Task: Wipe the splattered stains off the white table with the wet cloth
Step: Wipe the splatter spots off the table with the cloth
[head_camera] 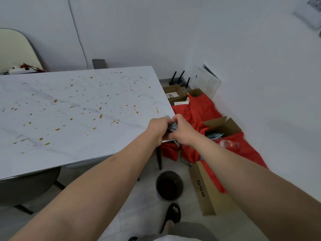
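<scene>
**Grey cloth bunched at the table corner, no stain wiped yet**

Grey cloth (pixel 173 127) sits wadded between my left hand (pixel 160 130) and right hand (pixel 182 132), both with fingers curled tight around it over the table's near right corner. I judge I am readying the cloth; wiping has not begun. Amber stains (pixel 100 116) speckle the white table (pixel 73 153) from nine to eleven o'clock. Next I should flatten the cloth and sweep leftward.

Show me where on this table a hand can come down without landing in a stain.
The white table is barest along its near edge, between the stains and the rim, and in the far left corner by the chair. The middle and far right are thickly splattered. At the near right corner both hands grip the cloth.
</scene>
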A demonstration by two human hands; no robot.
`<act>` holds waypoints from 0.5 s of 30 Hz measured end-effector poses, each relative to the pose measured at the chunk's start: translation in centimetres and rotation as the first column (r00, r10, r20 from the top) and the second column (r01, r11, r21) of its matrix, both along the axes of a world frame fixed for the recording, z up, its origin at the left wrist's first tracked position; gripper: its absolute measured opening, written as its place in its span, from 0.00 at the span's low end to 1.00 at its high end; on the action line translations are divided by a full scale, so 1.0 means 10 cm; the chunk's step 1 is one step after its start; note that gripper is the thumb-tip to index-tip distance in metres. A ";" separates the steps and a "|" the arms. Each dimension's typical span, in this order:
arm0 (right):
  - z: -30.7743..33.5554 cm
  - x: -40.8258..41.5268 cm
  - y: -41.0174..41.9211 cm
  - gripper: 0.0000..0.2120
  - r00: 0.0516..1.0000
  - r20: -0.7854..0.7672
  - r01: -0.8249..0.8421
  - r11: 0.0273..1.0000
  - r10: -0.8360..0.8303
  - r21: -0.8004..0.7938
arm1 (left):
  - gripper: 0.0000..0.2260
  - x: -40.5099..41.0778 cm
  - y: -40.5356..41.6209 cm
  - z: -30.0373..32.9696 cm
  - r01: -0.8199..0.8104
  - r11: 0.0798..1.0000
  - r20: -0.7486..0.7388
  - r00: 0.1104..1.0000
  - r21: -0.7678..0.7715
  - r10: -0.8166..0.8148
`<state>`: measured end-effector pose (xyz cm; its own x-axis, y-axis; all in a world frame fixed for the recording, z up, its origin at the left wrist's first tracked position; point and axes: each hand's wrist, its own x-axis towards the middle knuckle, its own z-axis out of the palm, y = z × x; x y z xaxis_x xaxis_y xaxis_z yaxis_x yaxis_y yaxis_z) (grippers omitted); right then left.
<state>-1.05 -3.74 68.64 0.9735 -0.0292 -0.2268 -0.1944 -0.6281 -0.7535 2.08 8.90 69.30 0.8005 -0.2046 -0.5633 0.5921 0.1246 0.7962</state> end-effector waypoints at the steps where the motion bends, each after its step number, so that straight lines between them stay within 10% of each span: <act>1: -0.05 0.05 -0.03 0.29 1.000 0.017 -0.012 0.999 0.013 -0.041 | 0.09 0.01 -0.03 0.00 0.024 1.000 0.006 1.000 0.017 -0.024; 9: -0.67 0.63 -0.44 0.02 0.993 -0.003 0.116 0.989 -0.117 -0.092 | 0.12 0.50 0.16 -0.28 0.030 0.967 0.051 0.998 0.253 -0.045; 15: -1.17 1.13 -0.78 0.09 0.973 -0.069 0.210 0.967 -0.222 -0.143 | 0.11 0.86 0.42 -0.79 0.046 0.919 -0.070 0.997 0.393 -0.020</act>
<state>10.21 -11.49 56.91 0.9184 -0.2721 -0.2872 -0.3953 -0.6580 -0.6410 10.67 13.13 61.43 0.7571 0.0184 -0.6531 0.6413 -0.2118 0.7375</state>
